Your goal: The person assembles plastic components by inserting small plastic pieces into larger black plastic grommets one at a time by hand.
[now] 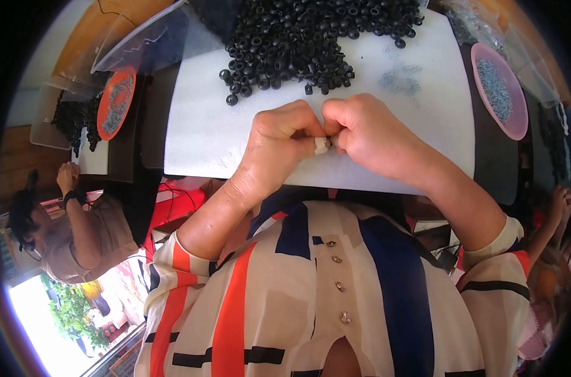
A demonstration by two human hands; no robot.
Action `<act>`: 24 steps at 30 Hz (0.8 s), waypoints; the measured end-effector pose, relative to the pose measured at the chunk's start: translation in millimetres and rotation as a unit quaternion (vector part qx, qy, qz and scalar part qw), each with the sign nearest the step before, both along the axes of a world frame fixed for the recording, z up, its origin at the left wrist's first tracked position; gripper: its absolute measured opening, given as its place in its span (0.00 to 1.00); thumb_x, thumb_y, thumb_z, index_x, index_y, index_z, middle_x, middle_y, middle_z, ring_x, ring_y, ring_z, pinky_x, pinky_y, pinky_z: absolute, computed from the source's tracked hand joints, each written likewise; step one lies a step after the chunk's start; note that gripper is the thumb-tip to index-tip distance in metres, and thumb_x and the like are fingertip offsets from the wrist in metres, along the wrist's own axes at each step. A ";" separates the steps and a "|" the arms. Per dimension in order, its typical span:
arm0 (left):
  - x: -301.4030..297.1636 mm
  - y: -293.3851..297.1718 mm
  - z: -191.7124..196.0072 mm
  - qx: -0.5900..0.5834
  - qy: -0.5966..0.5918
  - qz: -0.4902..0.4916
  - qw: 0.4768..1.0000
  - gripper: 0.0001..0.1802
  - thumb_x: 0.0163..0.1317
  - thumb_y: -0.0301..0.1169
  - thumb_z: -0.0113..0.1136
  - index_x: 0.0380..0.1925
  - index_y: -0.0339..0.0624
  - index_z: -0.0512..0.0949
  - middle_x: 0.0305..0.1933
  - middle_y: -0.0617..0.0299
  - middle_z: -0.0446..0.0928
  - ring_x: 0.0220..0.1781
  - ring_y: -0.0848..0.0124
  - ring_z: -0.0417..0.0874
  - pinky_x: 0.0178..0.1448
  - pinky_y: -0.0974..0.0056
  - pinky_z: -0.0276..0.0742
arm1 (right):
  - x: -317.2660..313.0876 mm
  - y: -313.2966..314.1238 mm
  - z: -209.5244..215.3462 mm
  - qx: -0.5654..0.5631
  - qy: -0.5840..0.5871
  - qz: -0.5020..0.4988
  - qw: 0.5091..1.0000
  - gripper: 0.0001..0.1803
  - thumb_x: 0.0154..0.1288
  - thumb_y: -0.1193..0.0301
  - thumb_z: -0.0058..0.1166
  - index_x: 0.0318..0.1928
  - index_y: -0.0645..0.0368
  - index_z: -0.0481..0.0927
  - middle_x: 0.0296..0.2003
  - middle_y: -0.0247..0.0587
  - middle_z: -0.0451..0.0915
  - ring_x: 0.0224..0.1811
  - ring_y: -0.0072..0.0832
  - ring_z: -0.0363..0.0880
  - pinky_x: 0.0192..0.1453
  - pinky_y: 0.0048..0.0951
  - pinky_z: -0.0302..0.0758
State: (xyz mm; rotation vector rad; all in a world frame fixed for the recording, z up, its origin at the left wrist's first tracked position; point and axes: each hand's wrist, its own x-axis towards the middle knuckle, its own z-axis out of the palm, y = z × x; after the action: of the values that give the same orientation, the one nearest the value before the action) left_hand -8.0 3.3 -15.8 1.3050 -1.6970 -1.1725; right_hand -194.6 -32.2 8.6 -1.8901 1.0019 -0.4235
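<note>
My left hand [276, 144] and my right hand [368, 131] meet over the near part of a white sheet [197, 144], fingertips pinched close together. Between them shows a bit of a small dark piece [328, 141], mostly hidden by the fingers. A white wrap [322, 146] sits at the tip of my left thumb, like tape. Just beyond my hands lies a large heap of small black round parts [279, 53] with holes, with some shorter black pieces [335, 78] at its near edge.
An orange bowl [123, 78] of small grey pieces stands at left, a pink bowl [517, 113] of similar pieces at right. Tiny bluish-grey bits [399, 78] lie scattered on the sheet. A person [87, 232] works at far left; another person's arm [549, 220] shows at far right.
</note>
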 end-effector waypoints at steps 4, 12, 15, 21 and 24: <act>3.0 -2.1 -3.0 -0.053 -0.014 -0.011 0.998 0.08 0.51 0.14 0.67 0.29 0.34 0.79 0.31 0.62 0.77 0.32 0.74 0.76 0.39 0.69 0.74 | 5.1 0.3 5.3 -0.064 0.023 0.006 0.998 0.05 0.49 0.78 0.53 0.28 0.68 0.79 0.31 0.59 0.81 0.38 0.56 0.80 0.42 0.52 0.74; 1.9 -2.9 3.1 -0.032 0.003 -0.006 0.999 0.07 0.52 0.15 0.66 0.27 0.36 0.80 0.29 0.64 0.77 0.32 0.76 0.75 0.39 0.69 0.74 | 9.8 6.2 5.2 -0.079 0.042 -0.009 0.996 0.07 0.50 0.78 0.53 0.30 0.68 0.80 0.30 0.59 0.82 0.39 0.55 0.81 0.43 0.50 0.76; 3.6 -3.9 -2.3 -0.007 -0.010 -0.021 1.000 0.06 0.52 0.15 0.67 0.27 0.36 0.80 0.29 0.65 0.78 0.33 0.77 0.75 0.39 0.69 0.74 | 6.7 6.4 -1.7 -0.090 0.027 -0.005 0.996 0.07 0.50 0.78 0.52 0.30 0.68 0.81 0.30 0.59 0.82 0.37 0.55 0.82 0.42 0.50 0.77; -0.9 -3.3 2.0 0.002 -0.010 0.006 1.000 0.07 0.51 0.16 0.69 0.27 0.36 0.81 0.29 0.65 0.79 0.32 0.77 0.76 0.39 0.69 0.74 | 5.8 0.5 4.8 -0.014 0.029 -0.003 0.999 0.05 0.51 0.82 0.48 0.30 0.68 0.77 0.26 0.52 0.79 0.30 0.41 0.79 0.34 0.40 0.73; 0.9 -5.6 -0.6 -0.028 -0.018 -0.004 0.999 0.06 0.52 0.16 0.68 0.28 0.36 0.82 0.28 0.65 0.79 0.31 0.77 0.76 0.38 0.70 0.74 | 8.7 -2.2 6.8 -0.009 0.041 0.004 0.999 0.06 0.51 0.82 0.48 0.30 0.68 0.77 0.26 0.50 0.79 0.30 0.39 0.78 0.32 0.39 0.72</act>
State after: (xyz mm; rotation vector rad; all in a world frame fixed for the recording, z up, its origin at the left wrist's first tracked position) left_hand -7.2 -2.3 -16.4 1.2937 -1.7501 -1.1035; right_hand -185.9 -34.4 15.4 -1.9402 1.0470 -0.3541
